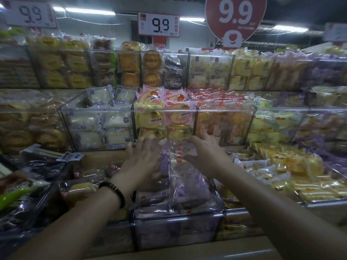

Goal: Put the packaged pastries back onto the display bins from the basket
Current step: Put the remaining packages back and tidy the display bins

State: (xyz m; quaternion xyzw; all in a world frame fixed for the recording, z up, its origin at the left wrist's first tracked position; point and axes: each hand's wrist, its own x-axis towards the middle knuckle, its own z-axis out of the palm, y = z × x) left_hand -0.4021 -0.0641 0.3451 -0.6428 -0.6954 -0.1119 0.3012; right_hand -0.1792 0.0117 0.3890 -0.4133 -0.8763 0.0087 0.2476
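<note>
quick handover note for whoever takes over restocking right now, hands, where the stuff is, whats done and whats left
Left hand: on the left side of a purple-printed pastry pack, fingers spread, dark bracelet on the wrist.
Right hand: pinching the pack's clear top edge.
The pack is upright, being lowered into the clear front bin, which already holds similar purple packs.
Done: this pack is at its bin but not released.
Left: settle it and let go. The basket is out of view, so I cannot tell how many packs remain.
</note>
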